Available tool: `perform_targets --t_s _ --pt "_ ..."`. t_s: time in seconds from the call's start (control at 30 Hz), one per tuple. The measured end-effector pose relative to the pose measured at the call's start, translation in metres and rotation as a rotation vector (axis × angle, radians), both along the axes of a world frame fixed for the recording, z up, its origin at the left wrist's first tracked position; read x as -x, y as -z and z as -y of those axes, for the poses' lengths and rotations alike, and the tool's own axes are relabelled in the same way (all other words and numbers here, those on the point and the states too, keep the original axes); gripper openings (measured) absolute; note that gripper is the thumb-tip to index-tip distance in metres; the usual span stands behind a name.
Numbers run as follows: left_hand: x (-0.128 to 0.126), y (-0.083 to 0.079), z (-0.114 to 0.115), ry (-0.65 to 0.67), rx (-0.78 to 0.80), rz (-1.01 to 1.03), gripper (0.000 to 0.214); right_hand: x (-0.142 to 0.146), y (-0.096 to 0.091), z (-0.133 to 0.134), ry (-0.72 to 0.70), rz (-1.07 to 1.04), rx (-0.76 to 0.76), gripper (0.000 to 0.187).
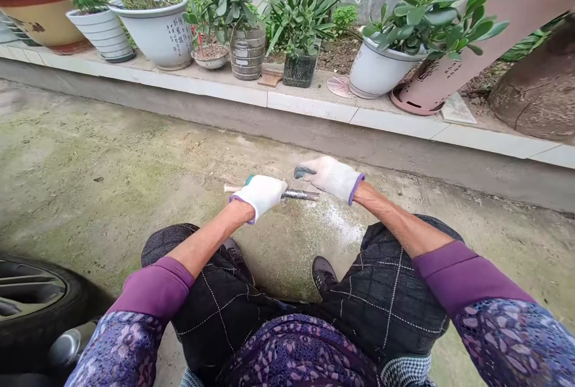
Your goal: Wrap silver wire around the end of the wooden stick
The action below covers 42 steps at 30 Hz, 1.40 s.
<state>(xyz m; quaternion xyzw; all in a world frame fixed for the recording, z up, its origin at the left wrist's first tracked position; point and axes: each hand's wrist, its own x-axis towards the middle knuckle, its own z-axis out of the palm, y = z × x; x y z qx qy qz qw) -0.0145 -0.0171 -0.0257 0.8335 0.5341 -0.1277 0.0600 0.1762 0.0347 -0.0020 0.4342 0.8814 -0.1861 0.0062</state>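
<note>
My left hand (263,193), in a white work glove with a purple cuff, is wrapped round a stick (232,188) whose pale end sticks out to the left. To the right of the fist, the dark end of the stick is bound with silvery wire (297,194). My right hand (327,176), gloved alike with dark-coated fingertips, hovers just above and right of the bound end. Its fingers are pressed together and point left; what they hold, if anything, is hidden. White powder (342,223) lies on the concrete below my right hand.
Mossy concrete ground (135,153) spreads around my feet. Ahead runs a low tiled ledge (309,104) bearing several potted plants, among them a white pot (157,33) and a tall pink pot (449,69). A vehicle wheel (36,297) stands close on my left.
</note>
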Motion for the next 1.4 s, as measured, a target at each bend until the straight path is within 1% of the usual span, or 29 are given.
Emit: perform_targets --t_s 0.07,0.13,0.23,0.27,0.3,0.37,0.43,0.53,0.6,0.67,0.7,0.77,0.83,0.9,0.97,1.07,1.13,1.2,1.27,1.33,1.4 --pt "0.0 -0.003 -0.002 -0.036 0.05 0.079 0.029 -0.007 0.009 -0.01 0.01 -0.108 0.04 0.03" --pt "0.003 -0.004 -0.007 -0.106 0.079 0.227 0.031 -0.007 0.014 -0.012 0.025 -0.152 0.067 0.031" --pt "0.009 0.001 -0.017 -0.213 0.063 0.508 0.036 0.004 0.02 -0.001 0.051 -0.084 0.089 0.031" --pt "0.011 0.004 -0.021 -0.241 0.055 0.561 0.037 0.009 0.023 0.006 0.037 -0.049 0.097 0.032" --pt "0.013 0.007 -0.026 -0.261 0.056 0.567 0.037 0.014 0.025 0.014 0.013 -0.015 0.096 0.032" --pt "0.016 0.015 -0.034 -0.287 0.069 0.444 0.035 0.021 0.028 0.029 -0.055 0.07 0.072 0.033" --pt "0.019 0.021 -0.04 -0.293 0.078 0.245 0.032 0.023 0.024 0.04 -0.108 0.166 0.014 0.033" --pt "0.02 0.028 -0.04 -0.264 0.051 0.026 0.033 0.018 0.007 0.046 -0.158 0.247 -0.054 0.033" --pt "0.017 0.03 -0.034 -0.188 0.047 -0.05 0.034 0.01 -0.008 0.042 -0.134 0.252 -0.095 0.032" --pt "0.009 0.03 -0.026 -0.071 0.056 -0.089 0.034 -0.001 -0.016 0.03 -0.066 0.236 -0.13 0.032" --pt "0.004 0.03 -0.021 -0.013 0.065 -0.099 0.034 -0.007 -0.016 0.022 -0.025 0.219 -0.141 0.033" --pt "-0.006 0.028 -0.012 0.071 0.078 -0.101 0.034 -0.018 -0.01 0.006 0.055 0.174 -0.146 0.033" --pt "-0.013 0.022 -0.005 0.105 0.099 -0.065 0.035 -0.026 0.001 -0.008 0.105 0.132 -0.124 0.033" --pt "-0.013 0.014 -0.004 0.078 0.1 0.022 0.036 -0.028 0.011 -0.014 0.118 0.111 -0.075 0.032" --pt "-0.008 0.005 -0.007 0.002 0.081 0.144 0.034 -0.023 0.017 -0.01 0.1 0.131 -0.008 0.031" --pt "0.005 0.0 -0.018 -0.142 0.03 0.309 0.036 -0.006 0.021 0.011 0.032 0.196 0.066 0.028" --pt "0.012 0.003 -0.025 -0.214 0.02 0.337 0.038 0.007 0.022 0.03 -0.055 0.242 0.068 0.029" --pt "0.017 0.009 -0.03 -0.26 0.024 0.314 0.038 0.016 0.02 0.046 -0.135 0.288 0.046 0.031" --pt "0.018 0.015 -0.033 -0.278 0.041 0.25 0.034 0.02 0.014 0.056 -0.172 0.306 0.028 0.032" --pt "0.015 0.02 -0.033 -0.254 0.051 0.14 0.032 0.018 0.005 0.056 -0.176 0.292 0.01 0.031" --pt "0.01 0.023 -0.032 -0.197 0.056 0.015 0.033 0.012 -0.006 0.05 -0.143 0.265 -0.022 0.031"
